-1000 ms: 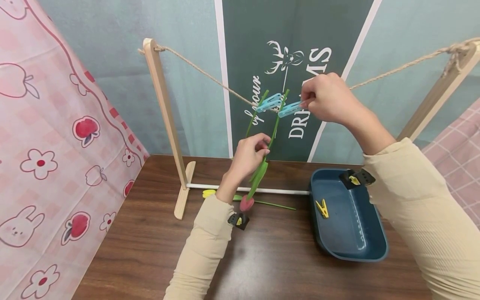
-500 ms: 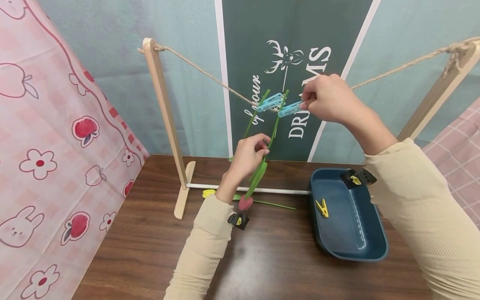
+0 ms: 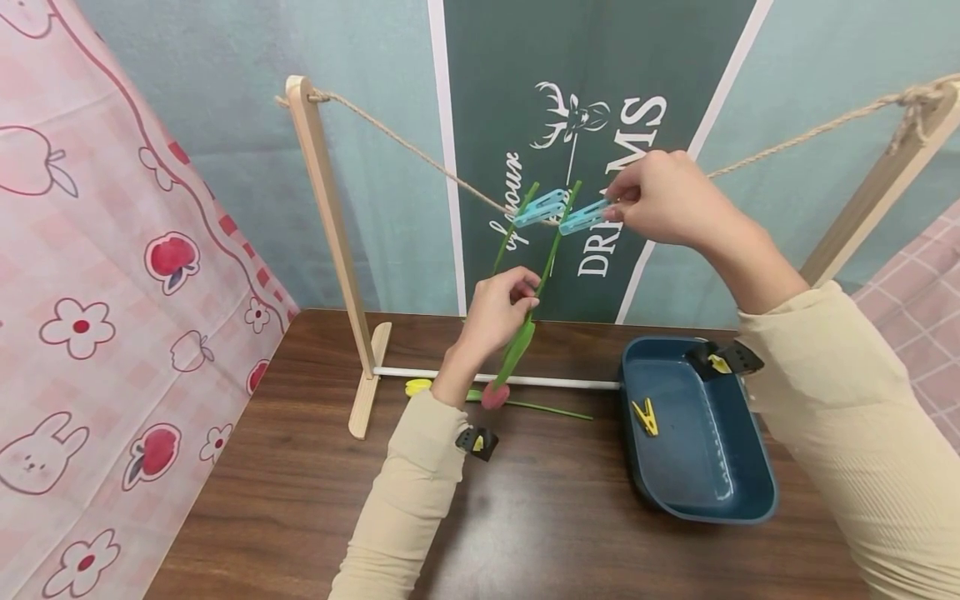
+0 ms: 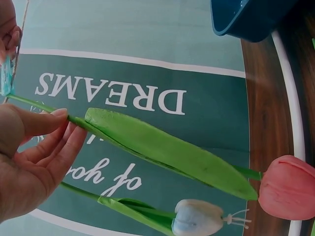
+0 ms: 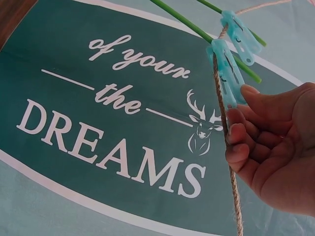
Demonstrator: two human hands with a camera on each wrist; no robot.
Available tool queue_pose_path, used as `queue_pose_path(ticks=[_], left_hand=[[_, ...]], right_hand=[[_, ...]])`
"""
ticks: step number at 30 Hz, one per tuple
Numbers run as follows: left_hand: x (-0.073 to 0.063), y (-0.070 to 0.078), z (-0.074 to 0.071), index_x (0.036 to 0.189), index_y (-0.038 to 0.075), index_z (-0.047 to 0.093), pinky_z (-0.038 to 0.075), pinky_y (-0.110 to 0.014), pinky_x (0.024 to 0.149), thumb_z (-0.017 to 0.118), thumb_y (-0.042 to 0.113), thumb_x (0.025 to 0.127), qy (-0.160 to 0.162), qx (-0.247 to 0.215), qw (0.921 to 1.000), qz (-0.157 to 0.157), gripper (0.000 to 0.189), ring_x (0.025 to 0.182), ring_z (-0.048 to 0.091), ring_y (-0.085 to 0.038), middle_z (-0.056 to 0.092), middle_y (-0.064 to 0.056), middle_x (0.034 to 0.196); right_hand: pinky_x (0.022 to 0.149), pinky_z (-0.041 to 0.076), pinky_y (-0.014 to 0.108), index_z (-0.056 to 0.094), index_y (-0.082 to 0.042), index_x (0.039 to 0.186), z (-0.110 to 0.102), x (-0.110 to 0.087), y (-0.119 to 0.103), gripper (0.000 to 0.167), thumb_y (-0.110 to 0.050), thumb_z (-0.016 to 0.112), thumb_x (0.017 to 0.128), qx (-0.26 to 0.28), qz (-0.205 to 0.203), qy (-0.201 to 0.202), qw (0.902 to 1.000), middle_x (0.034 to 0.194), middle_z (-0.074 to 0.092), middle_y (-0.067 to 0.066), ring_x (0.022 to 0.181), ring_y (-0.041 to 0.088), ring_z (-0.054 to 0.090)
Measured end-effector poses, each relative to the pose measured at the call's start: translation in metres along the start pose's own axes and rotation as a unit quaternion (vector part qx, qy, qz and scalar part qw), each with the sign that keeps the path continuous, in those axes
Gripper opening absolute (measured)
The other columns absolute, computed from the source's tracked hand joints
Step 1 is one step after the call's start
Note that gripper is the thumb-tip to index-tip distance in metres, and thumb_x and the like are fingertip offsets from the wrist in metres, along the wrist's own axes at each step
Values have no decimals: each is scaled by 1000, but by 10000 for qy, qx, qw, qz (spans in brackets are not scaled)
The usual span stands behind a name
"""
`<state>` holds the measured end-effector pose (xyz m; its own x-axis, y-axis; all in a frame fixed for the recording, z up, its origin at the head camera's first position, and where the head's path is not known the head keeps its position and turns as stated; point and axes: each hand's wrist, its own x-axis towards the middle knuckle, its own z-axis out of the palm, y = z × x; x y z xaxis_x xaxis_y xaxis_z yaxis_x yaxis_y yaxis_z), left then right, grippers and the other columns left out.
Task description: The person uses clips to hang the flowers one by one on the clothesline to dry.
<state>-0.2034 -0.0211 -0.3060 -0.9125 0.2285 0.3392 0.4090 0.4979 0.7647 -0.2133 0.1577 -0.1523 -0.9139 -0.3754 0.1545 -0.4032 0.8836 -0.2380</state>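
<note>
A pink tulip (image 4: 288, 188) hangs bloom-down by its green stem, which my left hand (image 3: 501, 310) pinches between thumb and fingers just above the leaf (image 4: 162, 150). Near the stem's upper end, a light blue clothespin (image 3: 585, 217) clamps it against the rope (image 5: 234, 194). My right hand (image 3: 667, 198) pinches the handle end of that clothespin. Beside it on the rope, a second blue clothespin (image 3: 542, 208) holds the stem of a pale blue-white tulip (image 4: 197, 218). In the head view, that bloom is hidden behind my left hand.
The rope droops between a left wooden post (image 3: 330, 217) and a right one (image 3: 877, 175). A yellow tulip (image 3: 418, 387) lies on the table (image 3: 547, 517) near the white rod (image 3: 555, 382). At right, a blue basin (image 3: 693, 517) contains a yellow clothespin (image 3: 645, 417).
My right hand has shifted slightly right, and the clothespin it pinches moves a little with it. The pink bloom sways slightly. My left hand keeps its place on the stem.
</note>
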Motion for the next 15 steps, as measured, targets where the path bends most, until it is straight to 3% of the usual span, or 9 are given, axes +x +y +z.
queue_pose_path(ticks=[15], left_hand=[[1, -3, 0, 96, 3, 65, 45, -23, 71, 64, 1, 84, 159, -28, 9999, -31, 13, 77, 59, -15, 64, -5, 83]], right_hand=[[55, 35, 34, 64, 6, 102, 1, -3, 5, 25, -11, 64, 83, 313, 36, 188, 9993, 68, 62, 9, 66, 24, 49]])
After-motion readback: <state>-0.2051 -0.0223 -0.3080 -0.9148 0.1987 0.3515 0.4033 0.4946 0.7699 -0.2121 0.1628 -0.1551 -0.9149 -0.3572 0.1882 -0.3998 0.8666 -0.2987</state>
